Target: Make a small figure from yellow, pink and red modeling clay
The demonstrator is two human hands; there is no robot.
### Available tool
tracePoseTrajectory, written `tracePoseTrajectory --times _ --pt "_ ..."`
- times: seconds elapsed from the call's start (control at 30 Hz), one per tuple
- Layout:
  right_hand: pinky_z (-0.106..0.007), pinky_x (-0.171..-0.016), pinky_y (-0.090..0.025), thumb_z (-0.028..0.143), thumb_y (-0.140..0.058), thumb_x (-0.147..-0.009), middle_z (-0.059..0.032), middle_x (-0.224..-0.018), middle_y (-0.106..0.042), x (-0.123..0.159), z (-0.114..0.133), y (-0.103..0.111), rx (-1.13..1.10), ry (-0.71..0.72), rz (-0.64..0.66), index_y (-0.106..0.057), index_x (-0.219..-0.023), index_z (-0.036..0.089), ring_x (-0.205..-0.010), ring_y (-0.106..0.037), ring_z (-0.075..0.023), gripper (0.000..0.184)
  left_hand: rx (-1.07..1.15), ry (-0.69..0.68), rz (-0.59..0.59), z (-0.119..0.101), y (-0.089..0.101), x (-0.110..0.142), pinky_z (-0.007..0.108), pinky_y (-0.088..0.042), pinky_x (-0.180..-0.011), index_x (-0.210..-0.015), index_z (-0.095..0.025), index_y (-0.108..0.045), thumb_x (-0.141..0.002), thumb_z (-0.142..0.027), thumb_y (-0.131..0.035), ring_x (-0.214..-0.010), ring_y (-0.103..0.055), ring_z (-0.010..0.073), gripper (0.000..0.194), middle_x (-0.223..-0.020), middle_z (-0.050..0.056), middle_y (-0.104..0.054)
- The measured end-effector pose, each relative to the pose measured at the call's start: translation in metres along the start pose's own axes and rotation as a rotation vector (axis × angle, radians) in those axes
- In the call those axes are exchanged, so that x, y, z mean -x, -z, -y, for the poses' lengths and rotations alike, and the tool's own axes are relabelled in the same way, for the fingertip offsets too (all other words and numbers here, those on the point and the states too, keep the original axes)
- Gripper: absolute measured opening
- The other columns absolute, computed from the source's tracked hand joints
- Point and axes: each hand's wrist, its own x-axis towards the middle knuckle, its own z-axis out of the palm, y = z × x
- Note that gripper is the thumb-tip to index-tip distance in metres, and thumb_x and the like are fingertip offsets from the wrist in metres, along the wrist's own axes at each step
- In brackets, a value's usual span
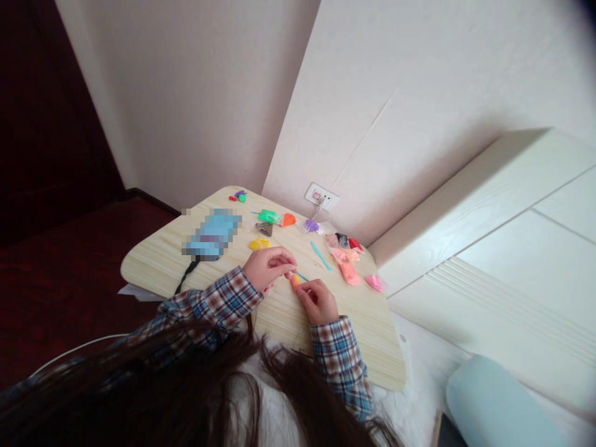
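Observation:
On a light wooden lap table (pixel 326 347), my left hand (pixel 267 266) and my right hand (pixel 319 301) meet over a small orange and yellow clay piece (pixel 295 280). Both hands pinch it, with fingers closed. A thin teal stick (pixel 302 277) pokes out between the two hands; which hand holds it is unclear. Both arms wear plaid sleeves. My dark hair fills the lower left of the view.
Small bags of coloured clay lie at the table's far side: green (pixel 269 216), orange (pixel 288 219), purple (pixel 310 226), yellow (pixel 259 244), pink (pixel 350 273). A teal clay tool (pixel 321 255) lies among them. A blurred blue item (pixel 212 234) sits left. A wall socket (pixel 321 197) is behind.

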Motion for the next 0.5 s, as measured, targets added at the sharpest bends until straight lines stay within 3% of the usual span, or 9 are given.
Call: tracePoseTrajectory --times 0.23,0.5 --pt "-0.023 -0.053 -0.042 0.029 -0.052 -0.080 -0.0034 -0.075 -0.057 0.0027 -0.0003 -0.0009 0.009 -0.016 -0.001 -0.068 -0.080 0.016 -0.052 -0.047 -0.0082 0.021 -0.004 -0.046 0.051 -0.0013 -0.0012 0.0049 0.018 -0.049 -0.052 -0.073 -0.014 -0.056 -0.071 -0.020 -0.063 -0.057 -0.061 0.0100 0.010 -0.064 0.001 -0.066" --pt "-0.022 -0.051 -0.042 0.025 -0.056 -0.078 -0.0022 -0.070 -0.057 0.0097 0.0017 -0.0012 0.094 -0.061 -0.190 -0.070 -0.074 0.017 -0.049 -0.047 -0.0078 0.017 -0.061 -0.077 0.057 0.0006 -0.0013 0.0071 0.017 -0.050 -0.053 -0.073 -0.013 -0.056 -0.072 -0.017 -0.064 -0.056 -0.061 0.0086 0.009 -0.060 -0.001 -0.064"
